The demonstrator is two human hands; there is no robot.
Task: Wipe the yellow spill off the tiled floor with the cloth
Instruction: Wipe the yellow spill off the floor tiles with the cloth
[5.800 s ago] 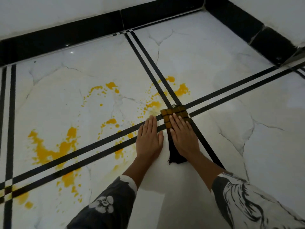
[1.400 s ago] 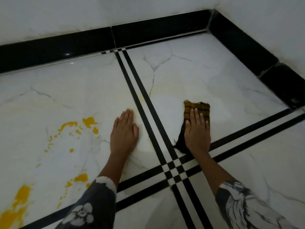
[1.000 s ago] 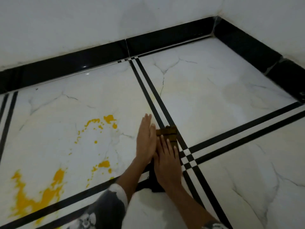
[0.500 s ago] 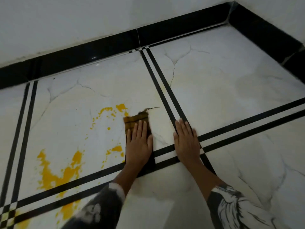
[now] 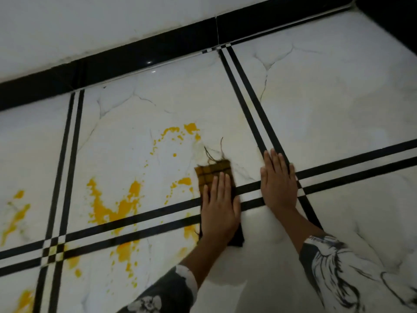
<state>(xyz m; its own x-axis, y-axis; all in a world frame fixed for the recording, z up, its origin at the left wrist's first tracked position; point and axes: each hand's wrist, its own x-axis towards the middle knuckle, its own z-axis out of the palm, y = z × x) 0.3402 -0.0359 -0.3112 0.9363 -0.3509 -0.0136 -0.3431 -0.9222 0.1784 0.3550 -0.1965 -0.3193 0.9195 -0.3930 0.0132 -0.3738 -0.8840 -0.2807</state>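
1. Tiled floor [image 5: 327,114]: white marbled tiles crossed by paired black stripes, bounded at the far side by a black skirting [image 5: 158,50].
2. Yellow spill [image 5: 112,206]: the largest patch lies left of the cloth; smaller splashes run up to the far tile area, and further stains show at the left edge and near the lower stripe crossing. By this view, much remains to wipe.
3. Left hand [image 5: 220,206]: flat, fingers together and extended, pressing the cloth down rather than pinching it.
4. Right hand [image 5: 278,184]: flat on bare tile over the stripe crossing, fingers slightly spread, holding nothing; it appears to brace the body.
5. Cloth [image 5: 213,172]: a brown checked pad with loose threads at its far edge, lying just right of the nearest splashes. Suggested technique: keep the palm flat, sweep leftward through the spill with even pressure, and draw liquid inward rather than spreading it.
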